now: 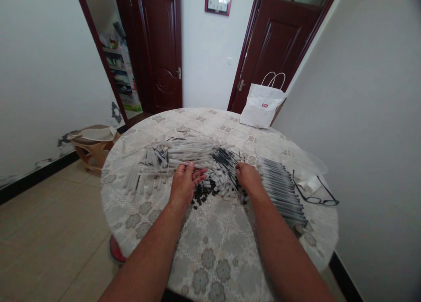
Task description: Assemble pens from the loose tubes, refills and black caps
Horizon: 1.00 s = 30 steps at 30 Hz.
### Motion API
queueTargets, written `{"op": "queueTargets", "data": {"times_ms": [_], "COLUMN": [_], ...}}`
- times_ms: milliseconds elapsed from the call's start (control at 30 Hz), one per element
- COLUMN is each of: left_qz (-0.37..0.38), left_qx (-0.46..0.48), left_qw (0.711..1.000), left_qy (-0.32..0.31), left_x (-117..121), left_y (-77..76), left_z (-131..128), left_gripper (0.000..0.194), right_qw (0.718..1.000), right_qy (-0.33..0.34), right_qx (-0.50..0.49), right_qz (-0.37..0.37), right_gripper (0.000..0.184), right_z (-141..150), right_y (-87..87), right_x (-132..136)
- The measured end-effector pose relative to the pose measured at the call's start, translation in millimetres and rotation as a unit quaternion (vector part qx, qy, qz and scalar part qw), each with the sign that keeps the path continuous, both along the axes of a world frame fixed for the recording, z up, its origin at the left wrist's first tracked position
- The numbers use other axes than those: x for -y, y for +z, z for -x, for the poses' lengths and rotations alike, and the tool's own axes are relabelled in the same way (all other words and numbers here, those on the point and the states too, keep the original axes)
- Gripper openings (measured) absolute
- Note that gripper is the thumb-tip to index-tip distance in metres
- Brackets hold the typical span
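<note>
My left hand is over the middle of the table, thumb and forefinger closed on a white pen barrel, the other fingers loosely curled. My right hand has its fingertips pinched at the right edge of a bundle of thin black pen refills; what is between them is too small to make out. Beyond my left hand lies a heap of white barrels. Small black caps and short white pieces are scattered between my hands. A row of grey-looking pens lies right of my right hand.
The round table has a patterned cloth. Eyeglasses lie at the right beside a crumpled white piece. A white paper bag stands at the far right edge. A wooden stool is on the floor to the left.
</note>
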State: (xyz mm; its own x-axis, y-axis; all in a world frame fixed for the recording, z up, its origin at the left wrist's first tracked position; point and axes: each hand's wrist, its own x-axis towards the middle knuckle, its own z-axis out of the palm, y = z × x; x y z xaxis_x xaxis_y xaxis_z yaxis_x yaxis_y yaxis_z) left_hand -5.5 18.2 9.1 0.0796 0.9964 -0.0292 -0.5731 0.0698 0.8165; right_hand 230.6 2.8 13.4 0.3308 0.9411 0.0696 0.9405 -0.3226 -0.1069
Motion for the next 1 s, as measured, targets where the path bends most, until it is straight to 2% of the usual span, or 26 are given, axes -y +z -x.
{"op": "queueTargets", "data": {"times_ms": [200,300,400,467,600,667,1000], "left_qz": [-0.001,0.002,0.006,0.013,0.020,0.021,0.013], "left_qx": [0.008,0.014,0.031,0.046,0.079,0.093,0.084], "left_qw": [1.000,0.999,0.999,0.998,0.996,0.995,0.996], "left_qy": [-0.026,-0.040,-0.044,-0.041,-0.027,-0.019,-0.018], "left_x": [-0.6,0.3,1.1,1.3,1.0,1.1,3.4], "left_y": [-3.8,-4.1,-3.6,-2.9,-1.0,0.7,4.3], "left_z": [-1.1,-1.5,-1.0,-0.3,1.5,2.0,1.6], "left_gripper": [0.033,0.032,0.031,0.032,0.033,0.033,0.036], "right_qw": [0.998,0.988,0.953,0.918,0.848,0.829,0.830], "right_qy": [0.055,0.092,0.114,0.124,0.149,0.161,0.144], "right_qx": [-0.028,-0.084,-0.194,-0.293,-0.463,-0.498,-0.505], "right_qz": [-0.026,-0.094,-0.204,-0.237,-0.212,-0.198,-0.187], "right_gripper": [0.030,0.029,0.029,0.031,0.031,0.029,0.030], "right_z": [3.4,8.4,15.5,20.0,25.1,25.5,19.6], "right_y": [16.4,22.8,24.0,21.0,12.4,11.1,18.0], "right_x": [17.4,31.7,44.2,49.0,50.9,51.0,55.0]}}
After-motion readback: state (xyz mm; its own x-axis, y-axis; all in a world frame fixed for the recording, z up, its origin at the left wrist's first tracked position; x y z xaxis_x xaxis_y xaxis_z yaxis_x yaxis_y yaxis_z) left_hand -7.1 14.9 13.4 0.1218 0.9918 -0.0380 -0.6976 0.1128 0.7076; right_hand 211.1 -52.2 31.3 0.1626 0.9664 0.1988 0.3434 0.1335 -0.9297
